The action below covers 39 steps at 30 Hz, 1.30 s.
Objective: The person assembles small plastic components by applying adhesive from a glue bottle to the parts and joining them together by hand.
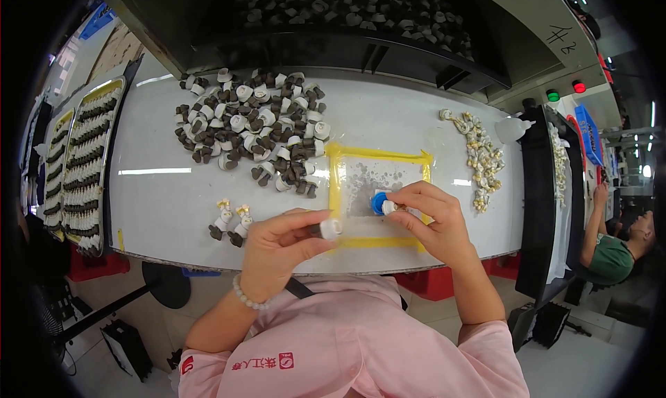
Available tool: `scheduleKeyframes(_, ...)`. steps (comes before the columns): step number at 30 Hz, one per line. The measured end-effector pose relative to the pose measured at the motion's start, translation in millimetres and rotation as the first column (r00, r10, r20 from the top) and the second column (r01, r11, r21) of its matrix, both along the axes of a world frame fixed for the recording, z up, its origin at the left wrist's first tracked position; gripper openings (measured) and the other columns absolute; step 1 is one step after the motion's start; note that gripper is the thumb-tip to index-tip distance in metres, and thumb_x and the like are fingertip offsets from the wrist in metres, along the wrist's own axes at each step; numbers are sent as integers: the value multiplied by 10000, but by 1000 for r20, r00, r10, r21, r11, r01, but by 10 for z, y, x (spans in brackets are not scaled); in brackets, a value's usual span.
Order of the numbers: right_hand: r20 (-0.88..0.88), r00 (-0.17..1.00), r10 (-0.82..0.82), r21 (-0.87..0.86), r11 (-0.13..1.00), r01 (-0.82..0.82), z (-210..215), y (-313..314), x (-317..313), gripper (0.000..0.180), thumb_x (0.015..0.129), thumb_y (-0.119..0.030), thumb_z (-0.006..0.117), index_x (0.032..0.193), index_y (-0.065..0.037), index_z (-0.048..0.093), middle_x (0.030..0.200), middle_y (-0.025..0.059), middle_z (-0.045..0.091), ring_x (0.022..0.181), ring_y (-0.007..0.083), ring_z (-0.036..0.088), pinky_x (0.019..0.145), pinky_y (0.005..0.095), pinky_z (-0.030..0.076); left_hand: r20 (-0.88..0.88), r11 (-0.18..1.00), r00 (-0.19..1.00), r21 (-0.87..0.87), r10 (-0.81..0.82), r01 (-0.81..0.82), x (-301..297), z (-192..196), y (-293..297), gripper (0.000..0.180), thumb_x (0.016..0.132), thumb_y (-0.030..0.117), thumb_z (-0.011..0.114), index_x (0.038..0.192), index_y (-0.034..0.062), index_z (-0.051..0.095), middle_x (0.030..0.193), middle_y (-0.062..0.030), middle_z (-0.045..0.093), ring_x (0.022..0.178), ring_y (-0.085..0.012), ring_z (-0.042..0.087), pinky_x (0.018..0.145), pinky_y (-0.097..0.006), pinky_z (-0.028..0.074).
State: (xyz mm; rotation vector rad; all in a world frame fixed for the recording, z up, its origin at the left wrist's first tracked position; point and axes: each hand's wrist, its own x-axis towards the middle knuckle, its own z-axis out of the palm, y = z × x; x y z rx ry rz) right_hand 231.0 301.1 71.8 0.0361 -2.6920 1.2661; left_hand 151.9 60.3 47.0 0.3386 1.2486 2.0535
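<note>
1. Clamped a white-and-dark figurine piece [330, 229] between thumb and fingers of the left hand [277, 244], above the tape frame's lower left side.
2. Pinched a small white piece [389, 207] between thumb and forefinger of the right hand [438, 223], right by a blue round cup [378, 203]; could not tell whether touching.
3. Had a yellow tape frame [335, 190] around the cup, near the table's front edge [215, 267].
4. Had two white figurines [220, 222] just left of the left hand.
5. Had a heap of white-and-dark pieces [238, 123] farther out, crowding the frame's upper left corner.
6. Had room to move rightward over white tabletop [451, 155], as far as gold-and-white pieces [479, 159] and a white squeeze bottle [510, 130].
</note>
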Motion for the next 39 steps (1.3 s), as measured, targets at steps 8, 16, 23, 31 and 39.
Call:
scheduleKeyframes(8,53,998,21,-276,961,-5,62,-114,39,226,783,-31,714,1006,-11,687,886,89,655,769,180,619,678,280,488,187,1000,982,19,-14,11,160,-193,219,294,847,-49,638,1138,-18,623,978,-104,677,875,-133,643,793,-233,520)
scheduleKeyframes(16,59,995,83,-294,954,-62,45,-197,17,292,724,-12,755,1013,-15,711,870,95,673,759,174,628,645,258,494,141,1000,990,-12,22,-21,206,-246,220,254,838,-57,647,1091,-32,636,965,-118,686,869,-139,656,789,-240,529)
scheduleKeyframes(23,46,995,94,-325,943,-74,-9,-229,20,268,727,-8,755,992,-6,715,872,97,676,722,167,631,622,251,494,53,999,998,2,42,-43,250,-328,189,239,828,-74,652,1065,-47,646,971,-101,680,878,-132,649,783,-236,533)
scheduleKeyframes(31,66,996,63,-177,983,-50,126,137,26,201,777,-74,725,969,-18,707,894,118,673,765,235,643,671,313,505,-223,978,965,-119,140,-170,96,23,-96,274,803,-118,641,1069,-60,608,1029,-115,644,938,-143,623,823,-248,508)
scheduleKeyframes(39,-221,938,-268,555,756,347,76,1135,-352,249,733,-11,671,981,-11,648,952,126,630,915,311,565,804,380,475,-771,507,526,-312,359,-803,-309,-128,-1106,238,803,-70,653,1037,-38,621,1015,-74,631,884,-131,572,800,-252,466)
